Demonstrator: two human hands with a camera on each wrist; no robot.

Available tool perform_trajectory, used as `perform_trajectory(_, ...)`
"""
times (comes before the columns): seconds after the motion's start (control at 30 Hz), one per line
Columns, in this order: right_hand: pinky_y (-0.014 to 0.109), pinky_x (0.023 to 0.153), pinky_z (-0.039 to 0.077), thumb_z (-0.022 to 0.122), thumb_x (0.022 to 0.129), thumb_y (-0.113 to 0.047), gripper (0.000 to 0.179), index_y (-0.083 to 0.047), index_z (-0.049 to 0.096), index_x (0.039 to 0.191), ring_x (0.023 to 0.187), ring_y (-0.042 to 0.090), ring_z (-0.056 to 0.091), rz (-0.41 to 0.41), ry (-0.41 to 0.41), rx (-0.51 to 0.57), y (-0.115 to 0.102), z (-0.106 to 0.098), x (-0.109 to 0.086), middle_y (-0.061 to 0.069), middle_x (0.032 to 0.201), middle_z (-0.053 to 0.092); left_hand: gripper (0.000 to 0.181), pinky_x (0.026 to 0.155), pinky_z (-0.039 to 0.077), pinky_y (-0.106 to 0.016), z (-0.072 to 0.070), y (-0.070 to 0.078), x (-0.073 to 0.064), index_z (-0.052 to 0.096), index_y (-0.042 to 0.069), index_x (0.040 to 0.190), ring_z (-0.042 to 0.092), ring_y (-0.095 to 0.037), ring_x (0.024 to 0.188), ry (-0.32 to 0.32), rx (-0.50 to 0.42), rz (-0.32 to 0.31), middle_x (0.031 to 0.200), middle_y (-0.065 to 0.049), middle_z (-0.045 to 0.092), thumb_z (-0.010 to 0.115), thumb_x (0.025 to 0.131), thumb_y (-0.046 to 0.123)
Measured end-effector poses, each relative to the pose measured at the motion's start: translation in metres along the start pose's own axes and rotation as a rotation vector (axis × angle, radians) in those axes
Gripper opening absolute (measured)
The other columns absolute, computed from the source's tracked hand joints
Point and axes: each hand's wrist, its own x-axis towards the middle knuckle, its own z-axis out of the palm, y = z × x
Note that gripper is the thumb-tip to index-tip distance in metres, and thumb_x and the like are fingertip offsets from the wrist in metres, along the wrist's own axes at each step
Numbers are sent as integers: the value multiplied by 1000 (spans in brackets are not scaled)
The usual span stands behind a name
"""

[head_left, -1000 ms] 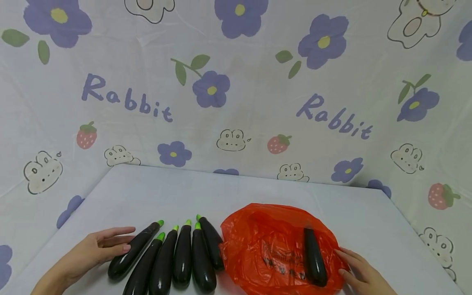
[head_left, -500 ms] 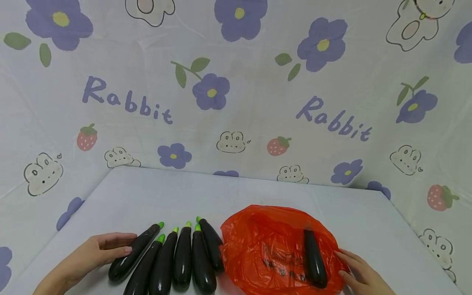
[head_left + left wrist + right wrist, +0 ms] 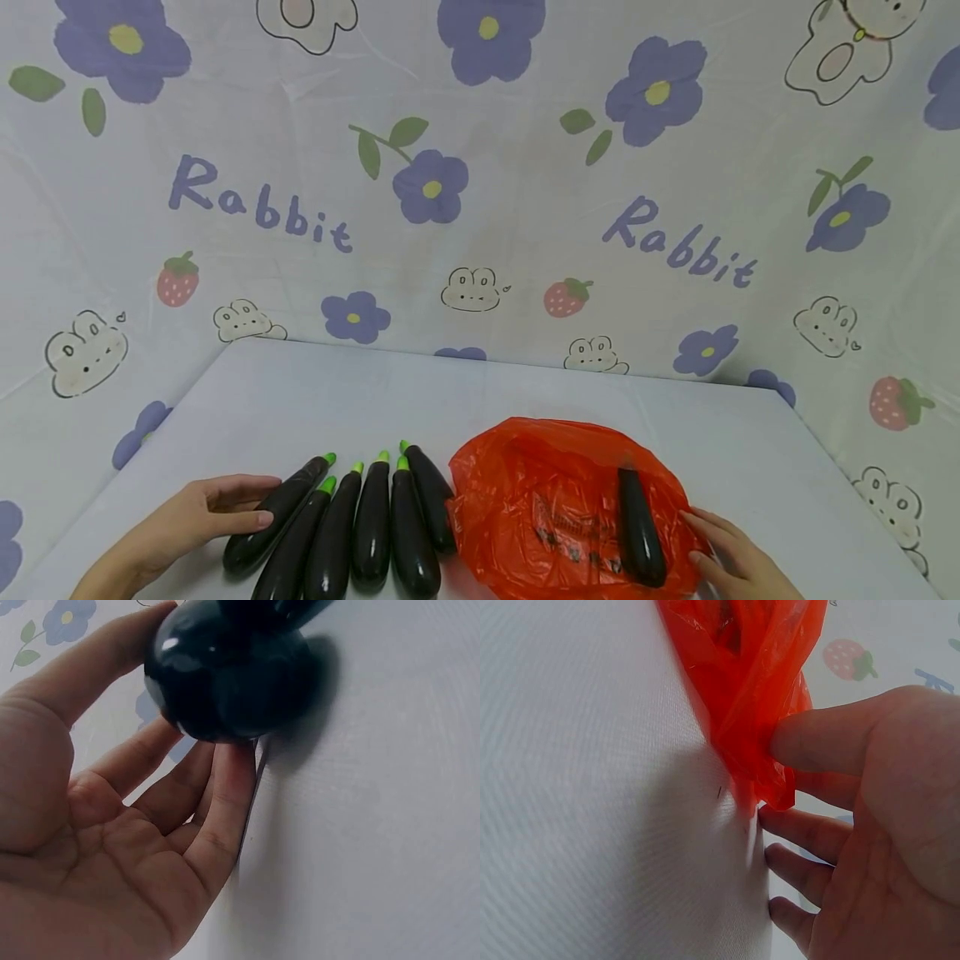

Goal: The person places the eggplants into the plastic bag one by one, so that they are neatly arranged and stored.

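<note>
My left hand (image 3: 191,521) holds the leftmost eggplant (image 3: 273,517), long, glossy black with a bright green stem end. Its thumb lies across the near side and its fingers reach round the far side. In the left wrist view the rounded end of this eggplant (image 3: 225,671) sits between thumb and fingers, close to the tabletop. At the right, my right hand (image 3: 738,554) pinches the edge of a spread-out red plastic bag (image 3: 532,500). The right wrist view has the bag's crumpled edge (image 3: 757,742) between thumb and index finger. One eggplant (image 3: 640,525) lies in the bag's right side.
Several more eggplants, such as the middle one (image 3: 372,521), lie side by side between my left hand and the bag. The rightmost eggplant (image 3: 431,500) touches the bag's left edge. Behind the white table (image 3: 360,383) hangs a patterned cloth (image 3: 517,208).
My left hand has settled onto the leftmost eggplant, its fingers drawing in around it, and that eggplant has shifted slightly right. The right hand and the bag stay in place.
</note>
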Motion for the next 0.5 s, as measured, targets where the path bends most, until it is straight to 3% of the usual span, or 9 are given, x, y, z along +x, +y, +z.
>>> perform_trajectory(0.27, 62, 93, 43, 63, 93, -47, 75, -2, 40, 148, 134, 53, 27, -2, 0, -5, 1, 0, 0, 25, 153, 28, 57, 98, 43, -54, -1, -2, -1, 44, -6, 143, 42, -44, 130, -15, -5, 29, 141, -23, 49, 63, 98, 24)
perform_trajectory(0.5, 62, 93, 43, 63, 93, -47, 74, -2, 40, 148, 134, 53, 27, -6, 3, -10, 2, 1, 1, 25, 153, 28, 59, 95, 47, -45, -2, -1, -2, 44, -6, 143, 48, -38, 127, 11, -17, 31, 139, -22, 51, 65, 96, 24)
